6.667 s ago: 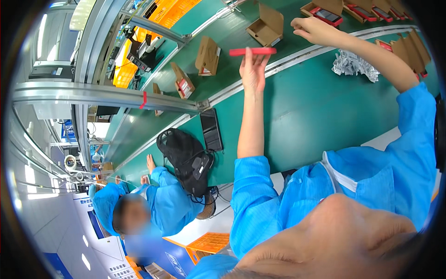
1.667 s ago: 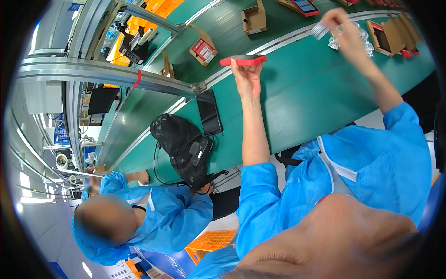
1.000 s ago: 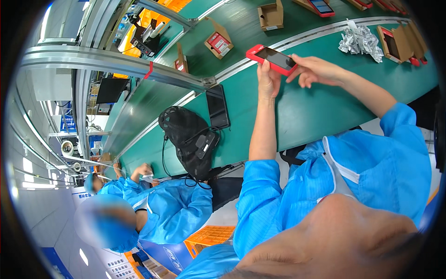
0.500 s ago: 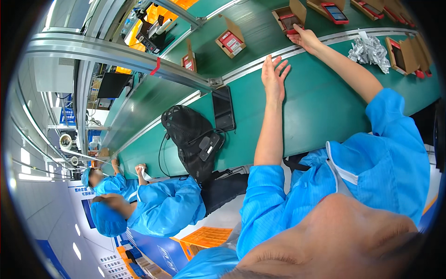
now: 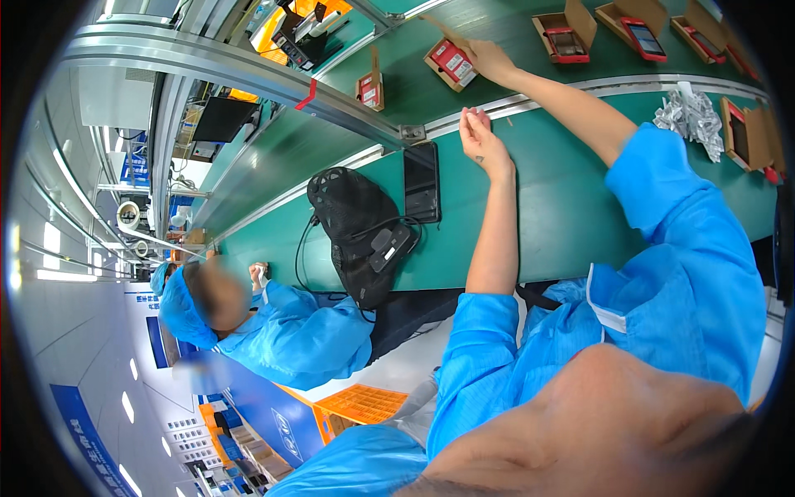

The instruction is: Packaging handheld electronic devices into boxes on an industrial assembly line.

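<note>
My right hand (image 5: 492,63) is at the right side of a small open cardboard box (image 5: 454,81), its fingers closed on the raised flap. Inside that box lies a red-and-white packet (image 5: 451,60). Nearer to me, my left hand (image 5: 485,147) hovers over the green table with its fingers curled together; nothing shows in them. To the right of my right hand, another open box (image 5: 581,25) holds a red handheld device (image 5: 566,43) with a dark screen.
More boxed red devices (image 5: 643,38) stand farther right. A crumpled silvery heap (image 5: 691,121) lies beside the metal rail. Left of my arms are a black phone (image 5: 421,184) and a black mesh bag (image 5: 348,217). A co-worker in blue (image 5: 290,335) sits at the left.
My right hand has left the red device and moved left to the box with the packet. My left hand's fingers, spread before, are now curled. The view has shifted slightly.
</note>
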